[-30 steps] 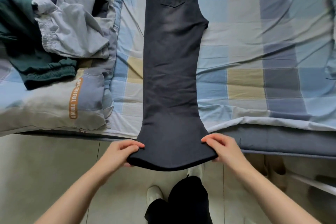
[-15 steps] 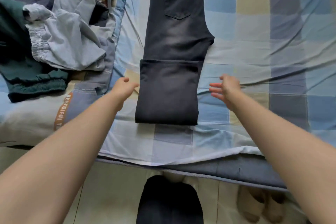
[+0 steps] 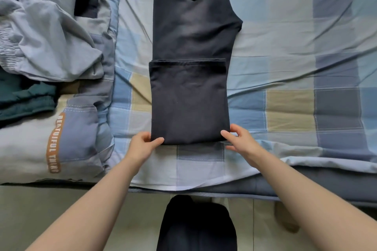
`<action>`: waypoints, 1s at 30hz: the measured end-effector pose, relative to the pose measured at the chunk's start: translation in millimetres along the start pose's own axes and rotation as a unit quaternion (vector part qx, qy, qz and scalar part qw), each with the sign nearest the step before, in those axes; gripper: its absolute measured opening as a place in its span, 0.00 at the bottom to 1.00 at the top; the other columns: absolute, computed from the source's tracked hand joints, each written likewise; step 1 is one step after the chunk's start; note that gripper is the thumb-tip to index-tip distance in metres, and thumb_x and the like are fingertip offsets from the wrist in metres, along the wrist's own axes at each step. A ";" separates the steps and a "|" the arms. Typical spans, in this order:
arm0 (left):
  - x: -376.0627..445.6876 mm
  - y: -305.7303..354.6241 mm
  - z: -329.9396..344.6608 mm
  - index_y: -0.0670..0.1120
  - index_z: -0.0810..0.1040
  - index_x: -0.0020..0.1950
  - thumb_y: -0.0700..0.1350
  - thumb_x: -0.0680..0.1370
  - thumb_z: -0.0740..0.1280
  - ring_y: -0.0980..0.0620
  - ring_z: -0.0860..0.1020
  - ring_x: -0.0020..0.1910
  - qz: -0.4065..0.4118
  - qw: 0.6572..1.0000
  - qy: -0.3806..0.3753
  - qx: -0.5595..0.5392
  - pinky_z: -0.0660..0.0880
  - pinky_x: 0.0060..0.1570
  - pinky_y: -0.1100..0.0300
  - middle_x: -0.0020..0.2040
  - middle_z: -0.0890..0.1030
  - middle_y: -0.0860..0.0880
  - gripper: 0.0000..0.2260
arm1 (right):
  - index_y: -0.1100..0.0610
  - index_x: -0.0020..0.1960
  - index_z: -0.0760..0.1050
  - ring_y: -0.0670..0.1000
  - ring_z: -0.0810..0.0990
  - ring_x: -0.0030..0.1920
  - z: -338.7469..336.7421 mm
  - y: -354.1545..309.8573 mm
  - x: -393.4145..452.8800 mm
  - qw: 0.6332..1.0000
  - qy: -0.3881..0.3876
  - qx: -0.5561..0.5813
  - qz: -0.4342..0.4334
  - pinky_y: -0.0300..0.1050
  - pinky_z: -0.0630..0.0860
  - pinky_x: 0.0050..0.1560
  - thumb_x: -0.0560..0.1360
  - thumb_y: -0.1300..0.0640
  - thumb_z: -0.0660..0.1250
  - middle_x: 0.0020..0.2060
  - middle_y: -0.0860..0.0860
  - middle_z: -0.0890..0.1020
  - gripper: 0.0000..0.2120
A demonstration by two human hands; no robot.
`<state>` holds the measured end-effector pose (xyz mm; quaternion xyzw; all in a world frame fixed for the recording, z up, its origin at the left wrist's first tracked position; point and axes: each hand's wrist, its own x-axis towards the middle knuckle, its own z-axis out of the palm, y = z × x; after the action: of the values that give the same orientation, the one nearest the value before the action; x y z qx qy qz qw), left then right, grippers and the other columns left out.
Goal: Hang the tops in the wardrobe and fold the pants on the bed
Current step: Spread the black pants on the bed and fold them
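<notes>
On the blue-and-tan checked bed sheet (image 3: 289,108) the dark charcoal denim pants (image 3: 189,100) lie with their long axis running straight away from the person, hems already doubled up over the thighs; the left hand (image 3: 142,146) pinches the pants' near left corner of the fold, thumb on top; the right hand (image 3: 240,140) takes the near right corner, thumb and fingers closing on it; both hands sit level, equally near, so the next fold likely goes away, toward the waistband.

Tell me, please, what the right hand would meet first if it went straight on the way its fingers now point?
The right hand points up-left and already grips the near fold of the dark pants; going on, it would likely slide over their folded panel.
</notes>
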<state>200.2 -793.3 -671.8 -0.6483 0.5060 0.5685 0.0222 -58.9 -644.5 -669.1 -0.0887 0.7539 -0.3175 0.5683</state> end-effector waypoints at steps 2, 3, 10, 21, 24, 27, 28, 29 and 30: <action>-7.2 -11.4 -3.2 0.35 0.77 0.41 0.42 0.73 0.75 0.55 0.75 0.37 -0.009 1.000 -0.021 0.003 0.67 0.36 0.65 0.36 0.80 0.50 0.12 | 0.58 0.54 0.76 0.51 0.79 0.52 0.8 13.9 -10.3 0.999 -0.002 0.038 -0.014 0.40 0.79 0.47 0.79 0.60 0.64 0.53 0.54 0.80 0.05; -9.6 -16.9 -4.6 0.35 0.78 0.40 0.42 0.72 0.75 0.56 0.77 0.38 -0.021 0.999 -0.029 -0.005 0.68 0.39 0.65 0.36 0.81 0.51 0.12 | 0.57 0.53 0.76 0.51 0.79 0.50 2.2 20.3 -14.5 0.998 0.006 0.055 -0.012 0.41 0.80 0.46 0.79 0.62 0.64 0.53 0.55 0.79 0.05; -6.1 -23.4 -1.2 0.50 0.70 0.25 0.54 0.72 0.74 0.50 0.70 0.39 -0.078 0.994 -0.006 -0.076 0.68 0.45 0.54 0.31 0.69 0.50 0.21 | 0.57 0.42 0.73 0.51 0.81 0.52 11.1 20.9 -9.0 0.993 0.032 0.097 0.050 0.43 0.80 0.39 0.76 0.50 0.69 0.47 0.54 0.80 0.11; -60.1 -40.9 15.5 0.46 0.76 0.38 0.48 0.74 0.74 0.52 0.84 0.50 -0.100 0.980 -0.012 -0.169 0.75 0.49 0.58 0.43 0.84 0.50 0.10 | 0.67 0.43 0.75 0.50 0.83 0.39 -6.8 51.3 -47.6 0.987 0.090 0.126 0.043 0.38 0.81 0.48 0.76 0.59 0.68 0.40 0.59 0.77 0.10; -94.4 -47.6 20.2 0.47 0.81 0.49 0.53 0.75 0.72 0.54 0.84 0.49 -0.127 0.978 -0.019 -0.162 0.74 0.47 0.58 0.49 0.84 0.54 0.11 | 0.62 0.50 0.71 0.48 0.84 0.34 -17.5 55.2 -79.8 0.979 0.103 0.166 0.060 0.39 0.82 0.44 0.75 0.63 0.69 0.42 0.57 0.80 0.08; -138.4 -57.8 26.5 0.46 0.83 0.48 0.54 0.74 0.72 0.52 0.84 0.49 -0.141 0.978 -0.015 -0.155 0.73 0.46 0.58 0.48 0.85 0.52 0.12 | 0.59 0.57 0.65 0.53 0.82 0.36 -29.4 60.0 -120.7 0.983 0.081 0.152 0.070 0.41 0.82 0.37 0.75 0.67 0.67 0.42 0.57 0.77 0.15; -153.7 -62.3 27.9 0.45 0.83 0.45 0.53 0.75 0.72 0.52 0.84 0.49 -0.144 0.978 -0.020 -0.149 0.74 0.46 0.58 0.46 0.86 0.52 0.11 | 0.57 0.59 0.64 0.54 0.81 0.37 -33.3 63.2 -135.1 0.988 0.059 0.125 0.066 0.42 0.82 0.38 0.76 0.68 0.66 0.40 0.58 0.77 0.17; -173.3 -64.1 29.0 0.45 0.82 0.42 0.53 0.75 0.72 0.52 0.85 0.48 -0.149 0.978 -0.028 -0.143 0.74 0.47 0.57 0.44 0.86 0.52 0.11 | 0.54 0.61 0.64 0.53 0.80 0.38 -40.1 63.7 -154.3 0.994 0.036 0.088 0.059 0.43 0.82 0.39 0.76 0.68 0.65 0.38 0.57 0.77 0.19; -187.2 -66.9 29.2 0.45 0.81 0.40 0.52 0.75 0.72 0.52 0.85 0.48 -0.156 0.978 -0.037 -0.137 0.74 0.48 0.57 0.44 0.86 0.51 0.12 | 0.49 0.63 0.64 0.53 0.78 0.38 -45.0 63.4 -168.8 0.998 0.008 0.046 0.047 0.44 0.82 0.40 0.76 0.69 0.64 0.37 0.57 0.76 0.22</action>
<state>254.6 -625.0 -576.4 -0.6948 0.3153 0.6452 0.0399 -28.4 -494.4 -563.9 -0.0242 0.7462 -0.3257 0.5801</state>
